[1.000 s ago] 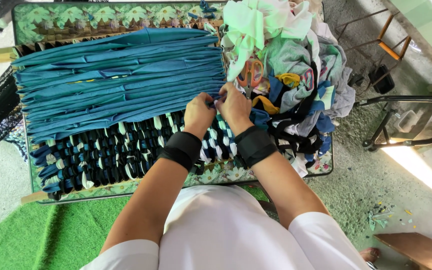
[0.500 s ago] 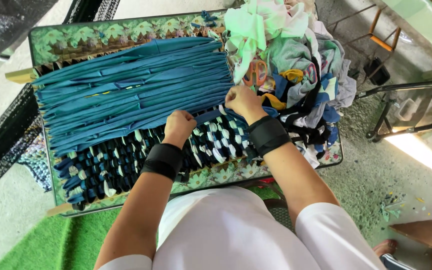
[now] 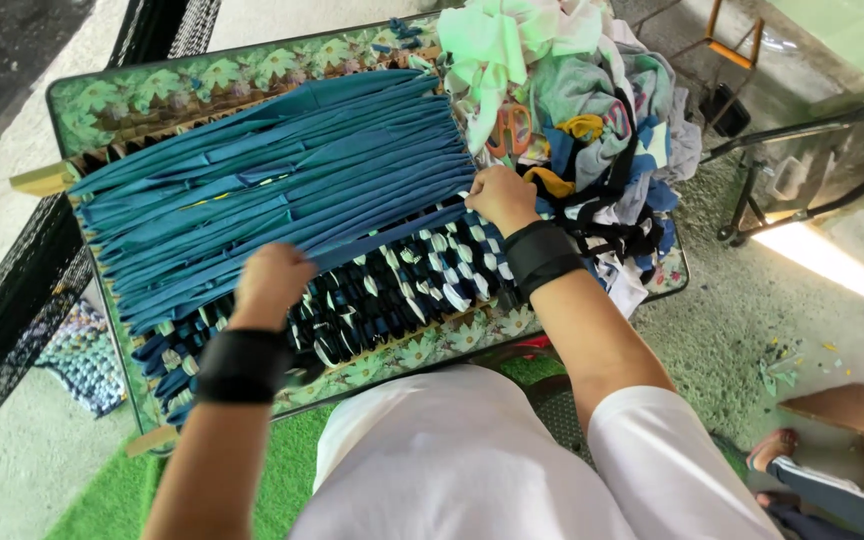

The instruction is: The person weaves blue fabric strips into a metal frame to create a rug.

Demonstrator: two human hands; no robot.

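Floral-topped counter (image 3: 102, 105) is packed, with the left hand (image 3: 270, 285) clenched on the teal strips (image 3: 282, 190) stretched across the loom and the right hand (image 3: 500, 196) pinching a strip end, so I'd guess the scrap pile (image 3: 592, 120) snags and pulls the weave crooked.

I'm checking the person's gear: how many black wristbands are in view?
2. One black wristband is on the left wrist, below the left hand on the woven strips. The other is on the right wrist, below the right hand.
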